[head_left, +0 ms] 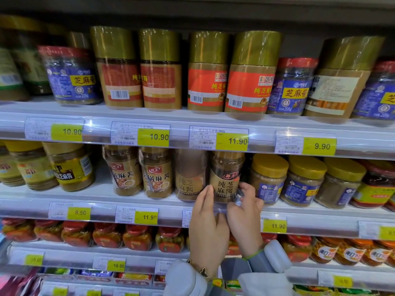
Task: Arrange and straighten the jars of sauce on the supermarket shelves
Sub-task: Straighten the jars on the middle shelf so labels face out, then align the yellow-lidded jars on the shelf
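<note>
A brown sesame paste jar (226,178) stands upright on the middle shelf (128,201), label facing out. My left hand (206,221) reaches up from below, and its straight fingers touch the jar's lower left side. My right hand (245,210) curls its fingers round the jar's lower right side, thumb near the base. A matching jar (189,178) stands just to the left, with its label turned partly away. Two hotpot sesame sauce jars (141,174) stand further left.
Yellow-lidded jars (267,180) crowd the right of the held jar. The top shelf carries tall gold-capped jars (250,75) and blue-labelled jars (72,77). Price rails with yellow tags (232,142) front each shelf. Red-lidded jars (136,238) fill the lower shelf.
</note>
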Tool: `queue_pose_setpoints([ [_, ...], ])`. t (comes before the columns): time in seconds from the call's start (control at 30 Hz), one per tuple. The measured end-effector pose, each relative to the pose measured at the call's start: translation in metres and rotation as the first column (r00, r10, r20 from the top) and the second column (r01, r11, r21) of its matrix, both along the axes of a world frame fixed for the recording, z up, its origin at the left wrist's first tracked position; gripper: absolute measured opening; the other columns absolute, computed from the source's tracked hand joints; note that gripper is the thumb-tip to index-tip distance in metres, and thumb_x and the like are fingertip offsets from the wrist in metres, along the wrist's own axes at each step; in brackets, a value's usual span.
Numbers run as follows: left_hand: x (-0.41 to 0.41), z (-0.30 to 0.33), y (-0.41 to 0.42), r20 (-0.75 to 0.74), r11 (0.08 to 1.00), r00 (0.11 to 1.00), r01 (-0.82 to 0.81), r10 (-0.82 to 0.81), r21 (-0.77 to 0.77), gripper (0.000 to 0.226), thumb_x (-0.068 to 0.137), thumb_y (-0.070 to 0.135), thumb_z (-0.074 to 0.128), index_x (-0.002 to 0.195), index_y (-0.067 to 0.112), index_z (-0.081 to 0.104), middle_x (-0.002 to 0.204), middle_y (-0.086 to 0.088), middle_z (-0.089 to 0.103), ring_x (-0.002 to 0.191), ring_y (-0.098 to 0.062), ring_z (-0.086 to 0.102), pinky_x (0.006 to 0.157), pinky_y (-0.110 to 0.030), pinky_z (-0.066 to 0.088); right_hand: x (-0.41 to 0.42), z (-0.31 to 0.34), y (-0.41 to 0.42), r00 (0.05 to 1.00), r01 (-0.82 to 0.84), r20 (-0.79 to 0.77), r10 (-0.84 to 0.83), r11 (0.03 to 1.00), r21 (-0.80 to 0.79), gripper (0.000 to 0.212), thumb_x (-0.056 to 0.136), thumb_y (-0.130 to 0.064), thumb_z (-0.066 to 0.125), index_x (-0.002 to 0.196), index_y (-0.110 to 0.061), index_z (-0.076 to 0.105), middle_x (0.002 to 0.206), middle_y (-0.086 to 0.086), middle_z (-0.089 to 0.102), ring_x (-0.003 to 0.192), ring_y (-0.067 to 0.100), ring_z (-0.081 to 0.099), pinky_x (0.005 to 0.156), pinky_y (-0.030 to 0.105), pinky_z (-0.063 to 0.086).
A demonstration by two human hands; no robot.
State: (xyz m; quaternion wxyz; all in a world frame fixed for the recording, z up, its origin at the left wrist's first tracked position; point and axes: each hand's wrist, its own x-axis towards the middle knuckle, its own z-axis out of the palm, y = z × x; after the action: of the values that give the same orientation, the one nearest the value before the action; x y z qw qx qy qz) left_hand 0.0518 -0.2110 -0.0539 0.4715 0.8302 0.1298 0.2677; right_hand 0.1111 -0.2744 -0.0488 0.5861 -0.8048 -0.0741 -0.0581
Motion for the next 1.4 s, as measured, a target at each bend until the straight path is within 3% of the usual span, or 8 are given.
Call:
queue_pose_setpoints([
  [0.3,-0.002,-0.006,-0.002,-0.022,0.998,0.999,0.041,-0.039,0.053,0.066,0.091,0.006,0.044,0.148,0.023,0.015,0.148,0.019,0.011,0.136,0.003,0.015,0.095,0.004,0.009,-0.005,-0.004,0.0,1.0,0.01,0.004,-0.01,0.996,0.093,0.059,0.076,0.008,0.045,0.127,-0.02,0.04,0.111,0.001,0.036,0.109,0.01,0.033,0.097,0.021,0.029],
  [0.5,-0.004,-0.008,0.001,-0.024,0.997,0.998,0.067,-0.066,0.033,0.065,0.091,0.006,0.044,0.147,0.024,0.016,0.147,0.023,0.01,0.136,0.003,0.019,0.084,0.011,0.012,-0.012,-0.003,0.0,1.0,-0.002,0.029,-0.003,0.979,0.203,0.059,0.078,0.011,0.044,0.125,-0.025,0.04,0.116,-0.003,0.036,0.103,0.004,0.042,0.097,0.022,0.033],
  [0.63,-0.006,-0.011,0.002,0.004,0.994,0.994,0.109,-0.109,0.005,0.064,0.091,0.005,0.044,0.146,0.026,0.02,0.146,0.025,0.014,0.129,0.008,0.024,0.079,0.008,0.024,-0.018,-0.005,-0.008,0.994,-0.015,0.103,-0.024,0.932,0.363,0.051,0.074,0.0,0.043,0.112,-0.034,0.046,0.119,-0.014,0.049,0.089,-0.01,0.051,0.07,0.009,0.043],
  [0.77,-0.011,-0.01,0.0,0.049,0.994,0.994,0.103,-0.102,-0.026,0.06,0.09,0.005,0.047,0.141,0.03,0.029,0.141,0.026,0.023,0.113,0.008,0.042,0.078,0.0,0.032,-0.019,-0.005,-0.02,0.986,0.009,0.149,-0.069,0.928,0.372,0.049,0.066,-0.004,0.04,0.106,-0.031,0.053,0.111,-0.013,0.057,0.093,0.011,0.058,0.067,0.014,0.044],
  [0.9,-0.01,-0.009,0.0,0.071,0.989,0.991,0.116,-0.11,-0.087,0.055,0.089,0.004,0.048,0.134,0.035,0.037,0.136,0.029,0.029,0.082,-0.006,0.054,0.064,-0.016,0.042,-0.015,0.001,-0.034,0.977,0.068,0.173,-0.124,0.952,0.298,0.042,0.073,0.003,0.044,0.1,-0.026,0.056,0.099,-0.006,0.061,0.081,0.003,0.057,0.062,0.012,0.042],
  [1.07,-0.012,-0.003,-0.006,0.158,0.986,0.986,0.079,-0.055,-0.149,0.044,0.088,0.004,0.048,0.111,0.041,0.05,0.12,0.022,0.044,0.098,0.013,0.047,0.069,-0.008,0.04,-0.013,0.003,-0.05,0.966,0.129,0.192,-0.174,0.965,0.228,0.04,0.07,-0.005,0.044,0.101,-0.027,0.057,0.099,-0.006,0.062,0.083,0.005,0.058,0.063,0.013,0.043],
  [1.27,-0.005,0.001,-0.04,0.191,0.993,0.977,0.106,-0.093,-0.057,0.043,0.086,0.009,0.049,0.107,0.047,0.048,0.115,0.033,0.043,0.097,-0.001,0.051,0.076,-0.018,0.044,-0.012,0.0,-0.071,0.959,0.142,0.221,-0.174,0.978,0.154,0.043,0.067,-0.011,0.041,0.104,-0.027,0.055,0.099,-0.009,0.061,0.087,0.006,0.057,0.065,0.02,0.048],
  [1.4,0.013,0.012,-0.059,0.222,0.997,0.972,0.076,-0.071,-0.016,0.043,0.081,0.022,0.045,0.122,0.032,0.049,0.123,0.03,0.039,0.112,-0.009,0.05,0.091,-0.034,0.045,-0.008,-0.001,-0.085,0.965,0.112,0.216,-0.147,0.98,0.167,0.035,0.076,-0.004,0.045,0.101,-0.028,0.055,0.097,-0.011,0.061,0.083,0.005,0.058,0.065,0.016,0.047],
])
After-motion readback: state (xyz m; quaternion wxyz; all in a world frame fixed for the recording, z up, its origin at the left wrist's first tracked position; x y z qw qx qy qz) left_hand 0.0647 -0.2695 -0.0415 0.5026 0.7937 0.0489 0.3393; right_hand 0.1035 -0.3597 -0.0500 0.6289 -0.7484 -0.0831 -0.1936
